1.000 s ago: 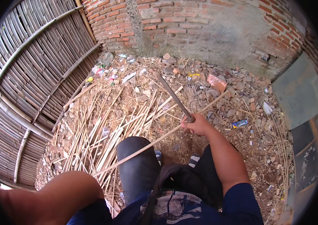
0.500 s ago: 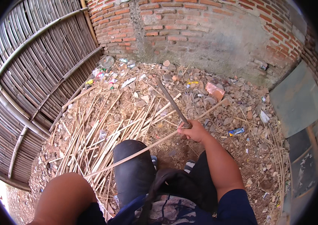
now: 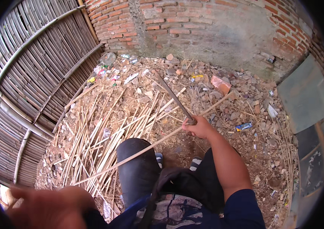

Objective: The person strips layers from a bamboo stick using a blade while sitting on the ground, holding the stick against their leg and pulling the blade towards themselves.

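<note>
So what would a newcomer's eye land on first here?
Probably the right hand, near the middle, gripping a dark tool beside a strip that slants across the left knee. Next might come the loose strips lying left of centre, then the blurred left hand at lower left.

The person's left grip (image 3: 51, 208), out of view in the earlier pictures, now appears as a blur at the lower left. More of the pale strip (image 3: 143, 151) shows toward its left end, and the dark blade (image 3: 174, 96) tips slightly further left.
</note>
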Demonstrator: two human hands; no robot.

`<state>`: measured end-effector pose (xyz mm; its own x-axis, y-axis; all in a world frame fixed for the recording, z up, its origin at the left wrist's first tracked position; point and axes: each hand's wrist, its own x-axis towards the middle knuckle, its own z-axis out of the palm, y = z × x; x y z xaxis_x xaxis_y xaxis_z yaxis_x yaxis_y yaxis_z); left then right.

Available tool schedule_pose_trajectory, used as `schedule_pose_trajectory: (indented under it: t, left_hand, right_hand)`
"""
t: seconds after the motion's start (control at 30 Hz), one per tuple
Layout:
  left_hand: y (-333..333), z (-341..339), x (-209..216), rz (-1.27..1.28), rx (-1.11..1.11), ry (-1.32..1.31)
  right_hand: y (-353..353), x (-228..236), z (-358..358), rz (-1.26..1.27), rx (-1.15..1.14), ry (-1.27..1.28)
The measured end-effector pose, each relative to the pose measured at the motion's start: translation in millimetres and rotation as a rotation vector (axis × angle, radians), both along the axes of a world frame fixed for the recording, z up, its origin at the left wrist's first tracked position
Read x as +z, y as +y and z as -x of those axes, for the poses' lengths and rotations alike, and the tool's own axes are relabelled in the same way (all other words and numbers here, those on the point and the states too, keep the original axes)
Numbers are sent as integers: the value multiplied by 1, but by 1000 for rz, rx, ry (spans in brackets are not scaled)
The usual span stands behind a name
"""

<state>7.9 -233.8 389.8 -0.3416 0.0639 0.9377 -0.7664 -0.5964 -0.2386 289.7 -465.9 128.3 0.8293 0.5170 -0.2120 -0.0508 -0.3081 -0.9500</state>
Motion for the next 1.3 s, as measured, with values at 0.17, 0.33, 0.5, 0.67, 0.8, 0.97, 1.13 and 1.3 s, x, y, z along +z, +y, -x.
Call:
schedule_pose_trajectory:
  t: [0.17,0.33,0.5,0.67,0.8,0.97,1.13,1.3]
  left_hand:
    - [73,-22,-114,-496,571,1546]
    - [102,24,-206,-223,632,2011]
    - [85,49,-210,-149,842,2174]
    - [59,56,-189,-107,984,2155]
    - [45,53,-187,-47,987,2155]
    - [46,58,-212,20,921,2072]
    - [62,61,-247,-95,1151,1893]
    - [71,57,-240,-98,1072,1965]
  right_hand:
    - [-3,3,-4,68,-6,-89]
    - [1,2,-6,-4,24,-217]
    - [10,4,-10,53,162,-133]
    - [8,5,4,67,170,-422]
    - [13,32,24,320,238,-528]
    - [28,15,42,419,388,-798]
    - [24,-23,-1,440,181,-421]
    - [32,1,8,596,186,-416]
